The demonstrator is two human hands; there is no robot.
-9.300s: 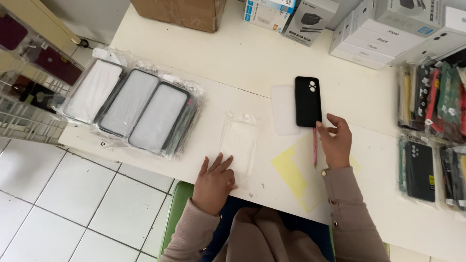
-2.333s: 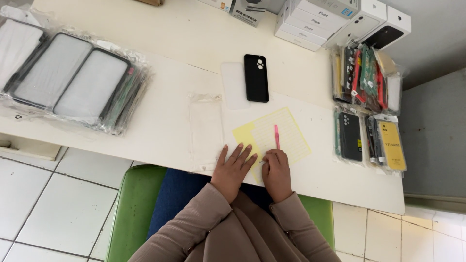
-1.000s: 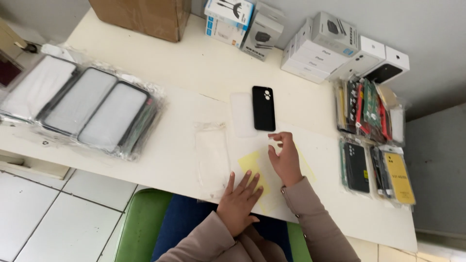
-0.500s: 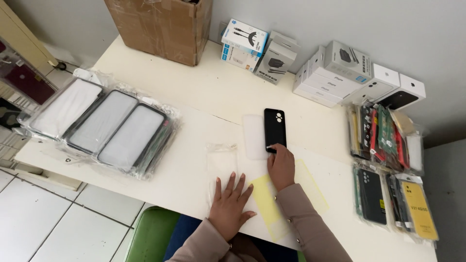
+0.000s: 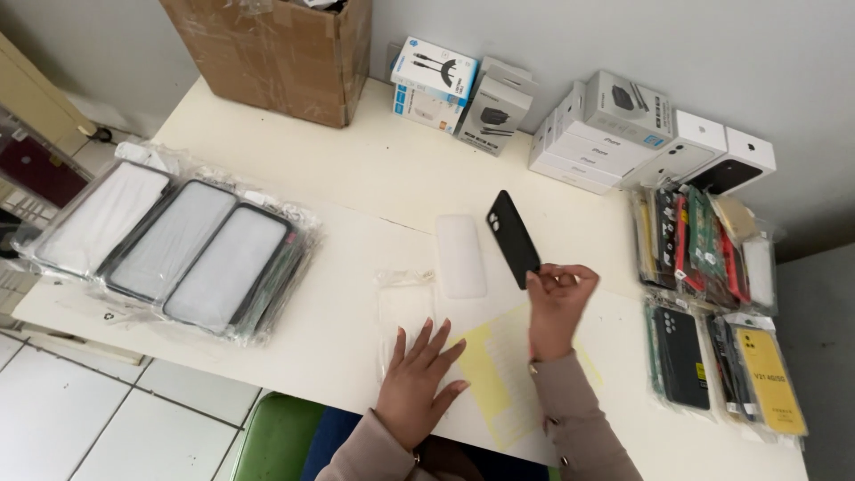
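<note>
Nearest the camera, the left hand [image 5: 419, 379] lies flat with its fingers spread on the white bench [image 5: 356, 187], its fingertips over the lower edge of a clear, empty plastic sleeve [image 5: 405, 307] — it grips nothing, only pressing down. Beside it lies a pale yellow sheet of paper [image 5: 499, 374], partly under the right forearm. The right hand [image 5: 557, 298] is raised just above the bench, its grip narrow, pinching the lower end of a slim black phone case [image 5: 512, 239] that tilts up and away from the surface. Just to the left of that case a frosted translucent case [image 5: 460, 256] lies flat.

To lift the black case well, I judge the pinch should stay near the corner edge, firm but light, since soft cases bend — and the flat hand should keep the sleeve from sliding.

Farther out: three large flat cases in clear wrapping [image 5: 169, 245] to the left, packets of coloured phone cases [image 5: 712, 303] to the right, white and grey accessory boxes [image 5: 614, 129] along the wall, and a brown cardboard box [image 5: 276, 49] at the far corner
</note>
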